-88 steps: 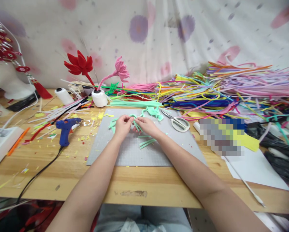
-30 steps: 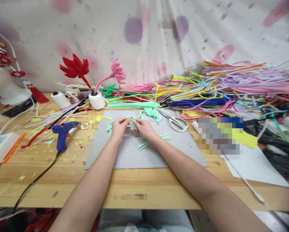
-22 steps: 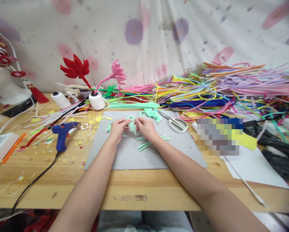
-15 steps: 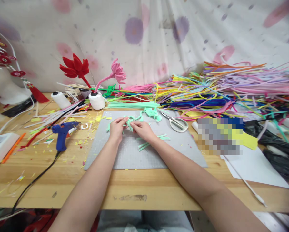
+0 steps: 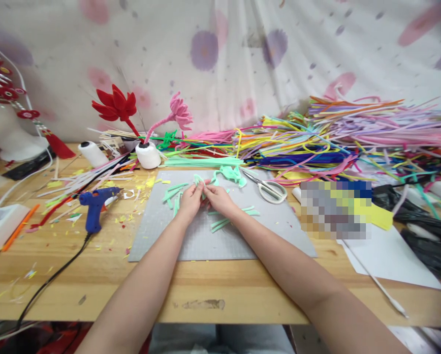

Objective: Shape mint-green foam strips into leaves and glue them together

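My left hand (image 5: 191,199) and my right hand (image 5: 219,199) meet over the grey cutting mat (image 5: 213,247), both with fingers closed. Between the fingertips they pinch a mint-green pipe cleaner (image 5: 197,178), its loop sticking up above the left hand. Most of it is hidden by the fingers. Short mint pipe cleaner pieces (image 5: 175,188) lie left of my left hand, and more cut pieces (image 5: 221,225) rest beside my right wrist. Behind the right hand is a bent mint pipe cleaner shape (image 5: 230,173). Scissors (image 5: 272,191) lie to its right, blades pointing at it.
A blue glue gun (image 5: 95,206) with its cord lies at left among scraps. Red (image 5: 117,103) and pink (image 5: 179,110) pipe cleaner flowers stand in a white spool (image 5: 148,156). Piled pipe cleaners (image 5: 298,142) line the back. White paper (image 5: 393,263) and a white cable (image 5: 381,285) are at right.
My left hand has shifted right, close against my right hand. The cut mint pieces at the left, mostly covered before, now show. The held pipe cleaner is more hidden between the fingers.
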The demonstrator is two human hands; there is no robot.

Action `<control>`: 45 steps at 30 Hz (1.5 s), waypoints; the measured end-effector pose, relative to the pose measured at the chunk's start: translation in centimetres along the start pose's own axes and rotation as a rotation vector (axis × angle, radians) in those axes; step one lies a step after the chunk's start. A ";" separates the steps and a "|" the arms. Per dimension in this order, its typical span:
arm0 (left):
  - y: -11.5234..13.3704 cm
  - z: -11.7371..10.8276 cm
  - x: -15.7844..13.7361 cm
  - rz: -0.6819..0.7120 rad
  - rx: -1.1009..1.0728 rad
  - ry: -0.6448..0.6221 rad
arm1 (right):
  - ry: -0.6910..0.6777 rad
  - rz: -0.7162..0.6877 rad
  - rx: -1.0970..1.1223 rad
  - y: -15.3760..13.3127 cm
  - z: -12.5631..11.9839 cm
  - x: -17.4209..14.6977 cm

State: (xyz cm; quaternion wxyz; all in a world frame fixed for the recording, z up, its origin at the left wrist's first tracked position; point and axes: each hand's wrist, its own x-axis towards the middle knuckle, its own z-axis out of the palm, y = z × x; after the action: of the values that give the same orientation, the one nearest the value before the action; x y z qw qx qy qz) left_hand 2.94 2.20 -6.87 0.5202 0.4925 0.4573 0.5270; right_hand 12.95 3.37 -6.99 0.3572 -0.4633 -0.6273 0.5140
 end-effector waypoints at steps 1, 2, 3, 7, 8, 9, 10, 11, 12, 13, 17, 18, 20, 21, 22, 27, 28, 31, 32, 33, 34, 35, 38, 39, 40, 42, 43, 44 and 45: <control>0.1 0.0 0.0 0.002 -0.010 -0.012 | -0.072 0.004 0.008 -0.3 -0.3 -0.1; 0.3 -0.2 0.1 0.009 -0.034 -0.013 | -0.139 -0.007 0.008 -0.6 -0.7 -0.2; 0.4 -0.3 0.2 0.019 -0.073 -0.004 | -0.194 -0.031 -0.016 -1.0 -1.3 -0.3; 0.9 -1.1 0.6 -0.004 -0.240 0.016 | -0.008 -0.128 -0.231 -2.2 -4.3 -0.3; 1.0 -1.2 0.6 -0.048 -0.239 -0.023 | 0.090 -0.146 -0.222 -2.3 -4.9 -0.3; 1.0 -1.1 0.5 -0.096 -0.217 -0.081 | 0.136 -0.163 -0.190 -2.3 -5.3 -0.2; 1.1 -1.0 0.3 -0.141 -0.185 -0.146 | 0.136 -0.158 -0.147 -2.3 -5.5 -0.2; 1.1 -0.9 0.1 -0.179 -0.155 -0.210 | 0.096 -0.149 -0.096 -2.1 -5.5 -0.2; 1.2 -0.7 -0.2 -0.209 -0.135 -0.265 | 0.032 -0.133 -0.044 -1.9 -5.4 -0.1; 1.2 -0.5 -0.4 -0.232 -0.133 -0.311 | -0.032 -0.113 0.007 -1.7 -5.1 -0.1; 1.2 0.1 -0.9 -0.279 -0.226 -0.379 | -0.005 -0.084 0.158 -1.2 -4.2 0.2; 1.2 0.2 -0.9 -0.267 -0.256 -0.357 | 0.061 -0.086 0.177 -1.3 -4.2 0.2; 1.0 0.4 -0.8 -0.214 -0.296 -0.273 | 0.194 -0.100 0.192 -1.5 -4.2 0.3; 1.0 0.5 -0.8 -0.187 -0.301 -0.221 | 0.246 -0.111 0.196 -1.6 -4.1 0.4; 0.9 0.6 -0.7 -0.173 -0.296 -0.170 | 0.282 -0.123 0.199 -1.7 -4.1 0.4; 0.9 1.2 -0.8 -0.183 -0.183 -0.020 | 0.327 -0.182 0.134 -1.2 -3.5 0.7; 0.9 1.3 -0.9 -0.171 -0.157 -0.014 | 0.345 -0.198 0.106 -1.1 -3.4 0.7; 1.1 1.3 -1.0 -0.150 -0.104 -0.022 | 0.377 -0.235 0.063 -1.0 -3.2 0.8; 1.2 1.3 -1.0 -0.158 -0.102 -0.025 | 0.378 -0.241 0.060 -1.0 -3.2 0.9; 1.3 1.3 -1.0 -0.171 -0.106 -0.027 | 0.378 -0.244 0.058 -1.1 -3.2 0.9; 1.3 1.3 -1.0 -0.185 -0.113 -0.032 | 0.378 -0.244 0.057 -1.1 -3.2 0.9; 1.4 1.2 -1.0 -0.199 -0.121 -0.042 | 0.373 -0.242 0.058 -1.2 -3.2 0.9; 1.5 1.1 -1.0 -0.218 -0.123 -0.085 | 0.292 -0.204 0.091 -1.3 -3.5 0.8; 1.5 1.0 -1.0 -0.214 -0.121 -0.089 | 0.225 -0.183 0.101 -1.3 -3.7 0.8; 1.5 0.9 -1.0 -0.208 -0.122 -0.083 | 0.149 -0.162 0.103 -1.3 -3.9 0.7; 1.5 0.7 -1.0 -0.203 -0.138 -0.063 | 0.023 -0.131 0.085 -1.4 -4.2 0.5; 1.5 0.6 -0.9 -0.212 -0.155 -0.065 | -0.008 -0.125 0.073 -1.4 -4.3 0.4; 1.5 0.4 -0.9 -0.234 -0.176 -0.077 | -0.012 -0.124 0.066 -1.5 -4.4 0.3; 1.5 0.3 -0.8 -0.267 -0.201 -0.099 | 0.004 -0.127 0.065 -1.5 -4.4 0.3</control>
State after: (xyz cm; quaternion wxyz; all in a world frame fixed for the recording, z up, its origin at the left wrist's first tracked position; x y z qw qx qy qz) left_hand 3.07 1.30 -5.37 0.6541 0.3982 0.4374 0.4714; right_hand 16.58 4.98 -4.62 0.4051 -0.4117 -0.6378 0.5095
